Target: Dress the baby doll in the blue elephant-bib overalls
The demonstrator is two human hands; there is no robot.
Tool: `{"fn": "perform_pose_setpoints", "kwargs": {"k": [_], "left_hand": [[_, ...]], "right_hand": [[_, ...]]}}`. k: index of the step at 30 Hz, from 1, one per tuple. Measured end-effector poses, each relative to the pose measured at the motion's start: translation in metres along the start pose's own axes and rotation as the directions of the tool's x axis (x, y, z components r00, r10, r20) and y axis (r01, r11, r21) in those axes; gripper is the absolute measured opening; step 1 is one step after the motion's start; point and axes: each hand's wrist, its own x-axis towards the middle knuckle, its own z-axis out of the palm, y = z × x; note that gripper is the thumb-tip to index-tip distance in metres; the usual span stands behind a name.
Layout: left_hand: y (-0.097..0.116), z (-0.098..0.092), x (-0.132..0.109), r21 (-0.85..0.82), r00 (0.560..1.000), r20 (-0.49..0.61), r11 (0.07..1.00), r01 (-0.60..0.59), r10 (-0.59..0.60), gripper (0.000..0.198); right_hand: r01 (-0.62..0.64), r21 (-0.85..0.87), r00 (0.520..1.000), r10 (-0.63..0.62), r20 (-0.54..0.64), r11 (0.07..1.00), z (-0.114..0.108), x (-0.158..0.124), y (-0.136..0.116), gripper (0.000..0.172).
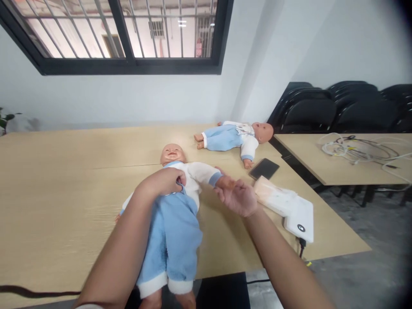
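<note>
Baby doll in a white top and light-blue trousers lies on its back on a pale wooden table, seen from the head camera; its head points toward the wall, and its feet reach past the table's near edge; a person bends both bare arms over it, the left hand at the chest with fingers curled in, pinching a light-blue edge of the clothing; the right hand closes around the hand end of the doll's outstretched arm, which is drawn out to the side over the tabletop; the doll's other arm lies out on the opposite side, partly hidden by the person's left forearm.

Beyond, a second doll in similar clothes lies on its back nearer the wall, its head to the right and one hand just beside a dark phone; near the right wrist sit a soft white-and-peach packet and a white power bank, a black cable plugged into its end; to the right, a separate table bears loose coils of cord, with black folding chairs stacked behind; a barred window tops the scene.
</note>
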Motion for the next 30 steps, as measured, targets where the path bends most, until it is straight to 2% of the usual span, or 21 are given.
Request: {"fn": "perform_pose_setpoints", "kwargs": {"k": [4,6,7,8,10,11,12,13,16,20,23,26,28,30], "left_hand": [[-0.006,-0.001,-0.001,-0.084,0.997,-0.014,0.993,-0.078,0.077,0.028],[-0.006,0.0,0.0,-0.102,0.992,-0.03,0.987,-0.126,0.123,0.029],[-0.005,0.0,0.0,-0.11,0.988,-0.038,0.983,-0.15,0.147,0.03],[-0.004,0.0,0.001,-0.118,0.984,-0.044,0.978,-0.174,0.17,0.03],[-0.001,-0.001,0.001,-0.132,0.975,-0.06,0.966,-0.221,0.214,0.031],[0.001,-0.002,0.002,-0.132,0.97,-0.067,0.961,-0.241,0.234,0.031],[0.002,-0.004,0.001,-0.131,0.965,-0.069,0.956,-0.261,0.254,0.03],[0.003,-0.006,0.0,-0.13,0.961,-0.068,0.952,-0.277,0.27,0.029],[0.006,-0.013,-0.006,-0.142,0.958,-0.061,0.948,-0.286,0.28,0.028],[0.008,-0.021,-0.013,-0.19,0.948,-0.111,0.93,-0.314,0.298,0.027],[0.01,-0.023,-0.013,-0.218,0.935,-0.134,0.911,-0.35,0.328,0.024],[0.014,-0.022,-0.009,-0.205,0.929,-0.168,0.91,-0.36,0.329,0.021],[0.014,-0.019,-0.005,-0.183,0.917,-0.216,0.909,-0.375,0.335,0.022],[0.012,-0.016,0.0,-0.183,0.907,-0.248,0.903,-0.388,0.339,0.022]], "right_hand": [[0.209,-0.256,0.974,-0.224,-0.031,0.944,0.01,0.011,0.022,0.067],[0.275,-0.426,0.947,-0.319,-0.034,0.862,0.022,0.019,0.032,0.073],[0.304,-0.53,0.92,-0.388,-0.051,0.792,0.028,0.022,0.035,0.072],[0.33,-0.631,0.877,-0.475,-0.07,0.702,0.033,0.026,0.037,0.067],[0.375,-0.779,0.743,-0.665,-0.071,0.502,0.04,0.035,0.036,0.057],[0.397,-0.818,0.682,-0.73,-0.042,0.417,0.041,0.04,0.033,0.052],[0.424,-0.836,0.645,-0.764,0.009,0.348,0.042,0.046,0.029,0.049],[0.453,-0.844,0.638,-0.766,0.081,0.289,0.041,0.051,0.026,0.048],[0.498,-0.861,0.689,-0.652,0.317,0.107,0.039,0.065,0.017,0.048],[0.501,-0.864,0.722,-0.523,0.452,-0.055,0.039,0.071,0.023,0.05],[0.556,-0.827,0.706,-0.478,0.523,-0.084,0.042,0.067,0.029,0.053],[0.628,-0.779,0.699,-0.445,0.56,0.007,0.046,0.061,0.029,0.06],[0.626,-0.771,0.735,-0.414,0.537,0.112,0.046,0.057,0.028,0.061],[0.561,-0.794,0.801,-0.398,0.448,0.235,0.044,0.054,0.028,0.059]]}}
